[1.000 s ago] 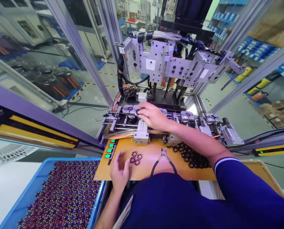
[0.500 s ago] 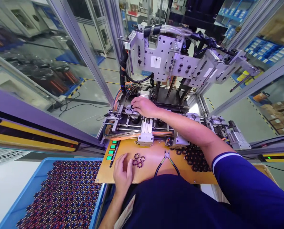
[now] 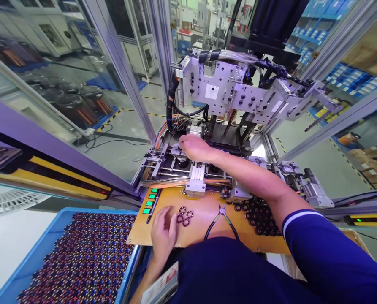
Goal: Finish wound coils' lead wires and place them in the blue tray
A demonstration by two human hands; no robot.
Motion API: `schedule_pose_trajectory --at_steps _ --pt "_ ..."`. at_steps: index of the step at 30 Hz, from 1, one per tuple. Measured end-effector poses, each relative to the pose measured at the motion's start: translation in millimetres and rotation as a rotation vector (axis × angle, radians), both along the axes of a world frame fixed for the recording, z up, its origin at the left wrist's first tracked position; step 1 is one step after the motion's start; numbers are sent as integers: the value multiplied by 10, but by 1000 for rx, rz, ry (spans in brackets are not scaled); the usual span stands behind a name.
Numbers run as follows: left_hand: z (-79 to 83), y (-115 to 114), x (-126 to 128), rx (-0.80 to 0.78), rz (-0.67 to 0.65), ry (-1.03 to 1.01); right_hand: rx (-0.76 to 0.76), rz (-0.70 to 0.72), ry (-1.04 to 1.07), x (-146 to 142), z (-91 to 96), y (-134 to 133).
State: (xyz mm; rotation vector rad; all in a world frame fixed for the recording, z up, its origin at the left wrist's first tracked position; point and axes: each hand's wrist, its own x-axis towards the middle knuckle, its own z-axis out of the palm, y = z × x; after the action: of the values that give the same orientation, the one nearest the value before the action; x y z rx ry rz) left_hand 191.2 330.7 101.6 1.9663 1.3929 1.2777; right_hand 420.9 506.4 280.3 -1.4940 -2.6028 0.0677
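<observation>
My left hand (image 3: 163, 231) rests on the yellow board (image 3: 204, 223), fingers stretched and thumb apart, holding nothing. Just right of its thumb lie several small dark rings with coppery segments (image 3: 185, 221). My right arm reaches across the machine, and my right hand (image 3: 195, 148) has its fingers curled together at the left clamping fixture (image 3: 176, 150). What those fingers pinch is hidden. A pair of side cutters (image 3: 222, 210) lies on the board with its handles toward my body. Farther right is a pile of black rings (image 3: 261, 217), partly under my right forearm.
A blue tray (image 3: 64, 210) full of ring parts stands at the left. Green buttons (image 3: 147, 210) line the board's left edge. Above the fixtures hangs a metal plate assembly (image 3: 220, 90) with cables. Aluminium posts (image 3: 118, 67) and yellow light-curtain bars (image 3: 64, 177) frame the station.
My right hand has shifted slightly at the left fixture, with its fingers curled in more. The camera view has tilted a little. My left hand stays beside the rings.
</observation>
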Motion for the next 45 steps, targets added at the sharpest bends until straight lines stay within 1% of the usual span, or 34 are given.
schedule_pose_trajectory --at_steps 4,7,9,10,12,14,15,16,17,19,20,21,22,24,26,27,29,31,33,34,37,38,39,41,43,45 --pt "-10 0 5 -8 14 -4 34 46 -49 56 -2 -183" --pt "1 9 13 0 20 -5 61 73 -41 51 22 -281" --pt "16 13 15 1 18 -2 99 59 -8 42 81 -437" --pt "24 13 15 -2 16 0 132 47 19 50 115 -573" --pt "33 6 12 -20 12 1 260 51 122 111 165 -983" --pt "32 -6 10 -53 13 -7 443 79 261 239 150 -1540" --pt "30 -12 11 -74 18 -14 521 62 325 323 109 -1845" --pt "29 -17 14 -97 27 -25 568 -1 372 415 42 -2148" --pt "34 -22 17 -123 39 -40 578 -113 400 512 -49 -2436" --pt "70 -35 27 -180 68 -79 541 -383 415 700 -297 -2924" --pt "107 -45 34 -208 81 -100 505 -498 408 780 -443 -3109" --pt "160 -60 43 -230 91 -120 462 -584 395 845 -596 -3250" --pt "228 -79 57 -245 96 -138 413 -640 381 890 -747 -3346" --pt "396 -132 104 -260 86 -159 301 -710 360 916 -1019 -3416" --pt "573 -195 180 -268 47 -163 194 -738 355 875 -1222 -3354" --pt "652 -227 225 -276 15 -162 148 -748 360 843 -1295 -3293" --pt "771 -282 311 -303 -73 -180 76 -772 380 785 -1382 -3155" --pt "835 -320 374 -341 -185 -212 33 -795 413 738 -1393 -3052" --pt "869 -346 415 -384 -320 -208 14 -779 465 678 -1324 -3022" --pt "886 -359 434 -408 -389 -180 11 -749 501 633 -1260 -3035" --pt "986 -415 517 -530 -626 -113 15 -604 617 425 -982 -3120" --pt "1037 -438 554 -577 -689 -120 23 -555 665 345 -879 -3144" --pt "1092 -461 590 -612 -724 -144 36 -506 737 268 -781 -3158" --pt "1192 -498 646 -615 -716 -200 58 -405 951 145 -622 -3148" --pt "1255 -518 662 -512 -633 -206 24 -301 1202 73 -527 -3091" --pt "1277 -520 640 -367 -557 -162 -75 -222 1375 35 -490 -3015"
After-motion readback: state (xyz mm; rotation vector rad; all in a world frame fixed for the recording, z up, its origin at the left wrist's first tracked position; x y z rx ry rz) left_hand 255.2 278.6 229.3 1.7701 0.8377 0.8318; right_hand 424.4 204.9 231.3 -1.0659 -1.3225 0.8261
